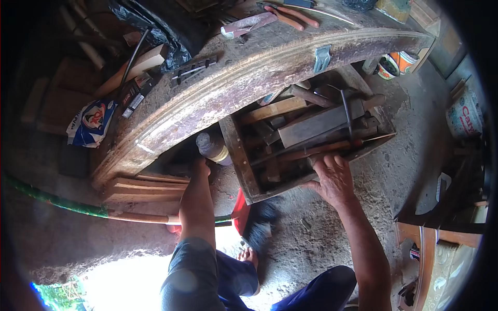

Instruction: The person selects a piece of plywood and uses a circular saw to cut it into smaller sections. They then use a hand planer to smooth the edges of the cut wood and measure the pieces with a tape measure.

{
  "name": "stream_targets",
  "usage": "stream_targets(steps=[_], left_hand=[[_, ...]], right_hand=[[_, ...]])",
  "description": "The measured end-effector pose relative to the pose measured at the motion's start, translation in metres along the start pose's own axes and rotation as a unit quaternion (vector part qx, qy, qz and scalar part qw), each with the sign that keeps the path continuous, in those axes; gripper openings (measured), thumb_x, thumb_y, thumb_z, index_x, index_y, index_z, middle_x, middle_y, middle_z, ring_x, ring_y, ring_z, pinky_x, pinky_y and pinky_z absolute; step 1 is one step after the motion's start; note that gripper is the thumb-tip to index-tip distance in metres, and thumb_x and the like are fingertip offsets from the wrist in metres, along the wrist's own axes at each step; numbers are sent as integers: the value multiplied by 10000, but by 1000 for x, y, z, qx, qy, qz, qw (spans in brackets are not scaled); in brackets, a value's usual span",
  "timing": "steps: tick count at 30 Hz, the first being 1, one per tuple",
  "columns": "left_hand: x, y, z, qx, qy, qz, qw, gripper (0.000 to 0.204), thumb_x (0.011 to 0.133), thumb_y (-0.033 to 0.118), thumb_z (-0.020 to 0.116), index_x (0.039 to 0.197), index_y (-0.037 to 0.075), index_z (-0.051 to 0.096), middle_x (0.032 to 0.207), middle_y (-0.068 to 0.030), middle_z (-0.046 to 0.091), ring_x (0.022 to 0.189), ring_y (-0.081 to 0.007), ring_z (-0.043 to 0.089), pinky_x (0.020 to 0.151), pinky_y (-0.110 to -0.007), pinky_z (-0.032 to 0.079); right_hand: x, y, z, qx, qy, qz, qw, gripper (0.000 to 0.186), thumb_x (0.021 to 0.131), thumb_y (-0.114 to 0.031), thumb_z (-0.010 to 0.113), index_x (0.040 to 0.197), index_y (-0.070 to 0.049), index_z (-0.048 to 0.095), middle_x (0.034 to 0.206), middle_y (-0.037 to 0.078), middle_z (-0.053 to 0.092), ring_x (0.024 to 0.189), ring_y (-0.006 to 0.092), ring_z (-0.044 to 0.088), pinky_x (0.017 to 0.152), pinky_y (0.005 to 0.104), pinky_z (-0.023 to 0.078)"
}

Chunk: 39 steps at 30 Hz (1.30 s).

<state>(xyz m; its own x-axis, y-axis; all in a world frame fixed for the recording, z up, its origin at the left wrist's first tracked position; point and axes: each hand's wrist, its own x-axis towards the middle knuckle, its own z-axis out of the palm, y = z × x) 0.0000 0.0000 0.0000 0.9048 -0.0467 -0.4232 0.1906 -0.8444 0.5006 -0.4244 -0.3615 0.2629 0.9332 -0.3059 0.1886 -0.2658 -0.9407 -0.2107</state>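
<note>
My right hand [334, 179] grips the near rim of an open wooden toolbox [240, 160], thumb outside and fingers curled over the edge. Several tools and wood pieces fill it, among them a flat grey wooden block [319, 124] and a thin metal rod with a bent top [346, 111]. My left hand [201, 168] reaches into shadow below the bench, just beside a capped bottle [211, 146] with a pale label. The fingers of that hand are hidden, so whether it touches anything does not show.
A worn workbench [249, 65] with a curved-looking edge carries pliers [290, 16] and a black plastic bag [171, 31]. Wood strips [148, 190] lie at left. A red dustpan [240, 211] and dark broom bristles [262, 223] rest near my foot. A white bucket [463, 114] stands at right.
</note>
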Motion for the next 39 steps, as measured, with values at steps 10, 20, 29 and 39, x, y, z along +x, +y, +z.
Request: stream_targets(steps=[10,20,29,39], left_hand=[[-76,121,-11,-656,91,-95,743,168,919,294,603,1043,182,627,998,-63,630,902,-198,606,727,-359,490],[-193,202,-117,-585,57,-68,806,296,984,318,513,718,192,539,589,28,481,462,-112,467,367,-275,378],[-304,158,-138,-417,-116,57,900,382,1024,422,448,733,178,490,550,42,411,398,-106,389,358,-279,327],[-436,188,-152,-315,-373,55,871,399,1046,395,441,735,145,468,534,34,388,402,-95,346,362,-279,291]], right_hand=[[-3,11,6,-26,44,-37,998,600,619,-573,796,996,-126,662,1019,49,512,1049,273,477,946,447,390],[-8,18,8,-16,63,-32,997,622,668,-615,759,1039,-126,660,1054,75,535,1075,282,489,1012,474,362],[-4,3,9,-5,59,-23,998,733,664,-627,760,1164,-108,626,1098,103,569,1117,304,502,1084,496,337],[-19,28,-48,576,36,198,793,692,843,-540,702,1312,-62,529,1200,131,610,1151,296,565,1033,489,416]])
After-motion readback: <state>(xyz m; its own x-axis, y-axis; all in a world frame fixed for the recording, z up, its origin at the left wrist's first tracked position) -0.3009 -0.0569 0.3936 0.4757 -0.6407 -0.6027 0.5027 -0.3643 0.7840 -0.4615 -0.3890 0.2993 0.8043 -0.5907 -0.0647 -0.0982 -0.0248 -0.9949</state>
